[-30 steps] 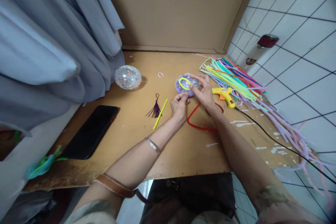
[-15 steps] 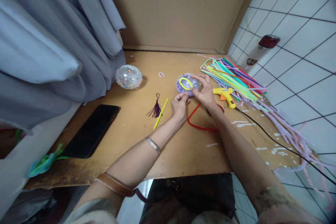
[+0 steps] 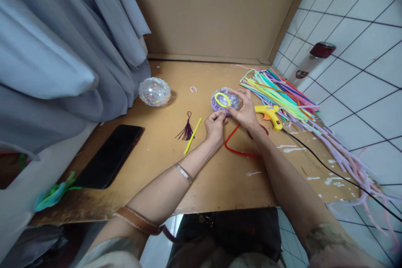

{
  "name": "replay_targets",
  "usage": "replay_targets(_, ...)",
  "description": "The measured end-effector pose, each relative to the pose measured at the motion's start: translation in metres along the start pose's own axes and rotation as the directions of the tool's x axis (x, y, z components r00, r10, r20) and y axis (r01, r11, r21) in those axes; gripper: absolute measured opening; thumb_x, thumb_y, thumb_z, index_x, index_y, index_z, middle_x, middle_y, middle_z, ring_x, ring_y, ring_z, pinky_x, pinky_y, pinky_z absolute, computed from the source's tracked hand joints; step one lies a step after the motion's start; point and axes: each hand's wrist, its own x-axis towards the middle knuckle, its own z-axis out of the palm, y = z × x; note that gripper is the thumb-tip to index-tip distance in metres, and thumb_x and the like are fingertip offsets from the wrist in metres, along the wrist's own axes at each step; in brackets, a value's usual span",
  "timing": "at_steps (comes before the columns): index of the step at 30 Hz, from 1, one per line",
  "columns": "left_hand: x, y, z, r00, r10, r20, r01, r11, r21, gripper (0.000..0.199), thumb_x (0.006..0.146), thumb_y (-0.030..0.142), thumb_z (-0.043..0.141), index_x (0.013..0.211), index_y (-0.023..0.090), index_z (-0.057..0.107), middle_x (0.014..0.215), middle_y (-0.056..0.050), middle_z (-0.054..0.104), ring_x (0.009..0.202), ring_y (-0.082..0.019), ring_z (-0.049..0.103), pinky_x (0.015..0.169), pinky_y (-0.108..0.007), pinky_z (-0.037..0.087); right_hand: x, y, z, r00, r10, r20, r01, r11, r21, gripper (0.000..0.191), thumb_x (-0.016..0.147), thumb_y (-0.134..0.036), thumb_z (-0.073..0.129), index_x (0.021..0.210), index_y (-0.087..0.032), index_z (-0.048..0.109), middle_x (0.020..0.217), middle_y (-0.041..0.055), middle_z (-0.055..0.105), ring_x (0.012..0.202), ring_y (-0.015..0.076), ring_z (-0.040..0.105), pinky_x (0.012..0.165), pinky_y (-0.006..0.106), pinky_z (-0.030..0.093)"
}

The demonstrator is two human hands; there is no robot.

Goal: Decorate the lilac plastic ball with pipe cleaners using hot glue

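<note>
A clear ball with a fuzzy purple rim point(image 3: 214, 101) rests on the table in front of me. On its face lies a loop of yellow pipe cleaner point(image 3: 216, 97). My right hand point(image 3: 245, 111) grips the ball's right side, thumb low and fingers curved over the top. At the lower edge, my left hand point(image 3: 215, 125) is closed in a pinch against the rim and the loop's lower end; what sits between its fingertips is hidden. Left of that hand lie a straight yellow pipe cleaner piece point(image 3: 193, 135) and a dark purple tassel point(image 3: 187, 129).
A yellow glue gun point(image 3: 270, 115) with a black cord lies right of my hands, before a pile of coloured pipe cleaners point(image 3: 279, 92). A red pipe cleaner point(image 3: 234, 150) curves under my right forearm. Leftward are another clear ball point(image 3: 154, 92) and a phone point(image 3: 109, 157).
The yellow loop has shifted slightly and looks a little rounder at its lower end. Both hands keep nearly the same place on the ball.
</note>
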Motion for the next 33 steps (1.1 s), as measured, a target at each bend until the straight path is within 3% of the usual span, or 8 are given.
replay_targets(6,-0.0015,0.0015,0.0014,1.0,-0.012,-0.017,0.012,1.0,-0.025,0.022,0.063,0.026,0.086,0.066,0.015,0.067,0.066,0.003,0.065,0.058,-0.005,0.052,0.065,-0.022,0.041,-0.0006,0.0009,0.0022,1.0,-0.01,-0.018,0.01,1.0,-0.013,0.046,0.073,-0.034,0.076,0.118,-0.03,0.068,0.118,0.0071,0.058,0.123,0.032,0.055,0.112,0.056,0.044)
replay_targets(20,-0.0049,0.0066,0.0026,1.0,-0.022,0.009,0.022,0.997,-0.069,0.021,0.065,0.023,0.083,0.064,0.015,0.065,0.059,0.005,0.058,0.055,-0.004,0.05,0.061,-0.019,0.042,-0.0013,0.0024,0.0038,0.999,-0.017,-0.043,0.016,1.0,-0.027,0.049,0.07,-0.028,0.075,0.118,-0.03,0.068,0.117,0.0068,0.058,0.12,0.0317,0.058,0.11,0.054,0.047)
replay_targets(33,-0.0076,0.0096,0.0053,0.998,-0.041,-0.051,0.037,0.996,-0.079,0.013,0.071,0.021,0.073,0.067,0.014,0.063,0.065,0.002,0.062,0.057,-0.004,0.051,0.063,-0.019,0.045,-0.0015,0.0028,0.0033,0.999,-0.013,-0.045,0.012,0.999,-0.03,0.049,0.07,-0.026,0.075,0.118,-0.031,0.068,0.117,0.0059,0.058,0.121,0.0309,0.057,0.111,0.055,0.046)
